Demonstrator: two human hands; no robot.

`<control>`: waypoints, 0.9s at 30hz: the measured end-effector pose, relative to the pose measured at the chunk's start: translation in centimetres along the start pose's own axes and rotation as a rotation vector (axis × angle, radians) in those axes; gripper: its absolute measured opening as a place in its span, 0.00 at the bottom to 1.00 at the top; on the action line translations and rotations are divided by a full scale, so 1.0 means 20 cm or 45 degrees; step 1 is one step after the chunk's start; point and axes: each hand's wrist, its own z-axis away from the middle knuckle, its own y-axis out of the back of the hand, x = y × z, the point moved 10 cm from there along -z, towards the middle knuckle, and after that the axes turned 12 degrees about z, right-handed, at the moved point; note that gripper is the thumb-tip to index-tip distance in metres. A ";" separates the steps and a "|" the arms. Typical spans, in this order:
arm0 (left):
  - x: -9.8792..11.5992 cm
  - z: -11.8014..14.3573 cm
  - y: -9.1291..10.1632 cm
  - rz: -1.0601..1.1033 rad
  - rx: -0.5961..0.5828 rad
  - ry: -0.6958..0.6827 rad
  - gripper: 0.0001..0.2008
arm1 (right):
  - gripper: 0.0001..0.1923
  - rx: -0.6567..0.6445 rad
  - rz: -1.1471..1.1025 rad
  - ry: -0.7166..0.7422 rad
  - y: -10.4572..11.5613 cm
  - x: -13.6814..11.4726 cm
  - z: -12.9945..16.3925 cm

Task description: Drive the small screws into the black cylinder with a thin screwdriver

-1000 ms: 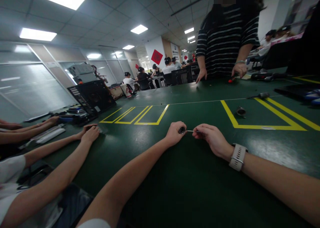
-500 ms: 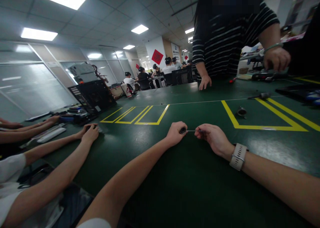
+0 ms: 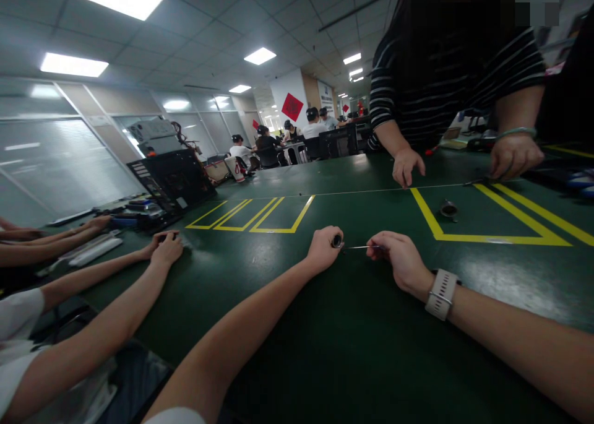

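My left hand [image 3: 322, 249] rests on the green table [image 3: 352, 350] and pinches a small dark round part [image 3: 336, 241] between its fingertips. My right hand [image 3: 398, 257], with a pale watch [image 3: 440, 294] on its wrist, pinches a thin metal rod [image 3: 357, 247]. The rod's tip points at the round part, right next to it. Both hands sit in front of a yellow-taped rectangle [image 3: 253, 216].
A person in a striped shirt [image 3: 445, 71] leans over the far side, one hand [image 3: 407, 166] on the table, the other [image 3: 515, 155] on a tool. A small round part [image 3: 448, 210] lies inside yellow lines. Other people's arms [image 3: 116, 269] reach in at left. A black computer case [image 3: 171, 179] stands behind.
The striped-shirt person has leaned closer over the table and brought both hands forward and down. My right hand has drawn slightly right, so more of the rod shows.
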 end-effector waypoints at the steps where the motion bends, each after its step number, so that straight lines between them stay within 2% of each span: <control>1: 0.00 0.00 0.00 0.003 0.002 0.007 0.03 | 0.08 0.006 0.021 0.005 0.00 0.00 0.00; 11: -0.01 0.00 0.00 0.206 0.042 0.016 0.06 | 0.07 0.077 0.164 0.039 0.00 -0.01 -0.01; 17: 0.06 0.01 -0.04 0.287 -0.106 -0.046 0.02 | 0.08 0.088 0.196 0.035 0.01 -0.01 -0.01; 23: 0.05 0.02 -0.07 0.254 -0.194 -0.011 0.03 | 0.08 0.112 0.214 0.034 0.04 -0.02 0.01; 27: 0.04 0.03 -0.08 0.302 -0.219 0.000 0.04 | 0.09 0.191 0.170 0.146 0.07 -0.05 0.01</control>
